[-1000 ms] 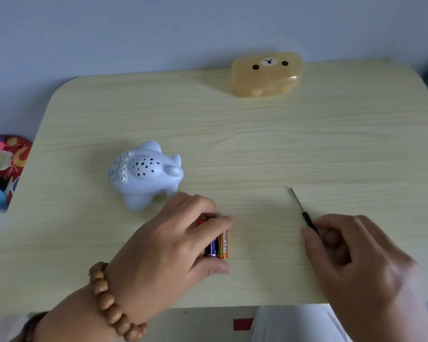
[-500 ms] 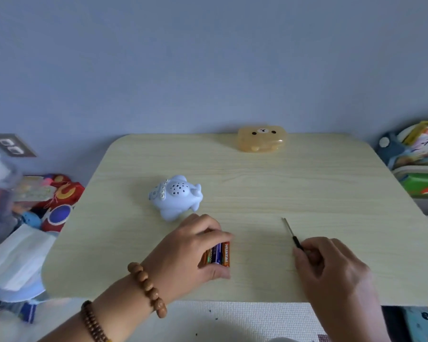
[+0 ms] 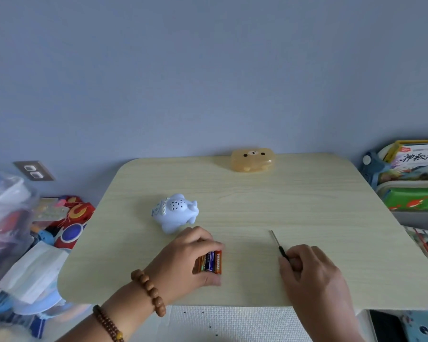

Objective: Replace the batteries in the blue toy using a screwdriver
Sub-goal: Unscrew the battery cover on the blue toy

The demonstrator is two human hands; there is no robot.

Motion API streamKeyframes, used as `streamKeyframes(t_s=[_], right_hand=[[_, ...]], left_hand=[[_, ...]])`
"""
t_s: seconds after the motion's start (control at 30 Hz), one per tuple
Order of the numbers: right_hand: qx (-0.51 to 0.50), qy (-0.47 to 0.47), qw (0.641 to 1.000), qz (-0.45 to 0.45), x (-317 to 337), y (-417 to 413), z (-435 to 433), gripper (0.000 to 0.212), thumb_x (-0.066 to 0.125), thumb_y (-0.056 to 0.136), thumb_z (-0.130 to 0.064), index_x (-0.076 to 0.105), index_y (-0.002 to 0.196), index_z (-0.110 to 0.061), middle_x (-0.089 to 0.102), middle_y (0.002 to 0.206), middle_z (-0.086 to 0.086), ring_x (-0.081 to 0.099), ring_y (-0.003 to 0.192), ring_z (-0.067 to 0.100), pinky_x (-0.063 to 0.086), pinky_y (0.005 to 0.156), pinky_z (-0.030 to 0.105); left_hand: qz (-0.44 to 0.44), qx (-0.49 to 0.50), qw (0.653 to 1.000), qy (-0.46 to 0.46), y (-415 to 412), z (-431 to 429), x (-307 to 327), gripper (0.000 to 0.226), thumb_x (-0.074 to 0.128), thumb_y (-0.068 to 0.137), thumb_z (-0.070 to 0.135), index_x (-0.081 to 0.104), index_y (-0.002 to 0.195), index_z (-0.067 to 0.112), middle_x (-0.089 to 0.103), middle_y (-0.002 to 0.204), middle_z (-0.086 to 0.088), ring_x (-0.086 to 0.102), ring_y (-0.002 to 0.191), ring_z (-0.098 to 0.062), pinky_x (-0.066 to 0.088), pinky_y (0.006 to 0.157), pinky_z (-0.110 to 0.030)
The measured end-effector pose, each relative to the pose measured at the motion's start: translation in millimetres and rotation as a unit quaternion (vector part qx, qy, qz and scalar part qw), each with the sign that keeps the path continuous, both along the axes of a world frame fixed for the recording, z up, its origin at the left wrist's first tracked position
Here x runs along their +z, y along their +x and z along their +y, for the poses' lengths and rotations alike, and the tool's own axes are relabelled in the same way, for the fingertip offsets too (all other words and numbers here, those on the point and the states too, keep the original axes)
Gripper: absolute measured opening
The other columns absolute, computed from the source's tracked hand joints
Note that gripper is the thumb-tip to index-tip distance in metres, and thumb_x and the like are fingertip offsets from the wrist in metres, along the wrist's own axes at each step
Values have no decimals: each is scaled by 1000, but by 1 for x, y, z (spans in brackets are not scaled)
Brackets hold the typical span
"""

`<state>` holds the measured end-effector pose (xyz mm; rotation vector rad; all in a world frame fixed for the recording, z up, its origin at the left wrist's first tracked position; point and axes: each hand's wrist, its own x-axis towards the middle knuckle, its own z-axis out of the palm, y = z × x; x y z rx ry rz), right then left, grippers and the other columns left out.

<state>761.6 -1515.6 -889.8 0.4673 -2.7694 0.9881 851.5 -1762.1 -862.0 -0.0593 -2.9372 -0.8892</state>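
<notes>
Nearest me, the left hand point(image 3: 183, 262) covers the batteries point(image 3: 211, 262), which lie side by side flat on the table point(image 3: 307, 206) close to its near edge. Its fingers point(image 3: 208, 244) curl over their far ends and the thumb closes in on the near ends, so the span is narrow, pinching the set together. I judge this grip is there to stop the cells rolling apart and to keep them handy for the swap.

To the right and well apart, the right hand point(image 3: 309, 270) rests on the table with its fingers curled tight round the handle of the screwdriver point(image 3: 276, 240). Only the thin shaft shows, lying low along the wood and pointing away and a little left. The handle is hidden in the fist, so I cannot tell how it sits in the palm. I read this as the tool held ready, not yet applied.

Just beyond the left hand sits the toy point(image 3: 174, 212), upright with its speaker holes facing up and neither hand touching it. Its battery door is out of sight, probably underneath, so I expect it needs turning over first.

Farthest, at the back edge, lies a bear-faced case point(image 3: 252, 159).
</notes>
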Motion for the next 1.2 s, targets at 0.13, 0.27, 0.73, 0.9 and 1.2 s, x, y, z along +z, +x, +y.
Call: streamKeyframes(t_s=[0.13,0.27,0.73,0.9,1.2], right_hand=[[0,-2,1000,-12,3,0,1,17,84,75,-20,67,75,-21,63,72,-4,63,65,24,54,57,38],[2,-4,1000,-15,3,-1,1,19,86,73,-20,67,75,-21,62,71,-5,64,63,23,54,57,38],[-7,-8,1000,-13,2,2,0,17,84,76,-21,67,76,-21,61,72,-7,62,65,22,53,58,36],[-1,-6,1000,1,-2,0,1,22,88,71,-16,67,74,-20,59,67,-5,61,60,24,51,52,37],[4,2,1000,9,-9,-5,2,25,92,64,-15,69,73,-21,61,66,-5,64,58,24,51,49,34]], left_hand=[[-3,8,1000,-2,1,-3,-1,68,74,64,63,59,126,39,49,119,20,45,106,11,36,81,-1],[10,11,1000,1,8,-14,1,83,78,60,66,53,133,36,48,127,20,47,118,5,37,96,-7],[9,-17,998,-54,5,-22,-7,87,72,62,71,45,139,41,44,141,21,35,133,0,32,110,-21],[21,-31,997,-66,0,-15,-9,67,63,71,69,51,132,45,51,132,17,40,118,0,40,102,-22],[38,-14,998,-49,2,-14,-13,49,69,73,63,66,116,40,54,123,17,45,110,7,40,97,-14]])
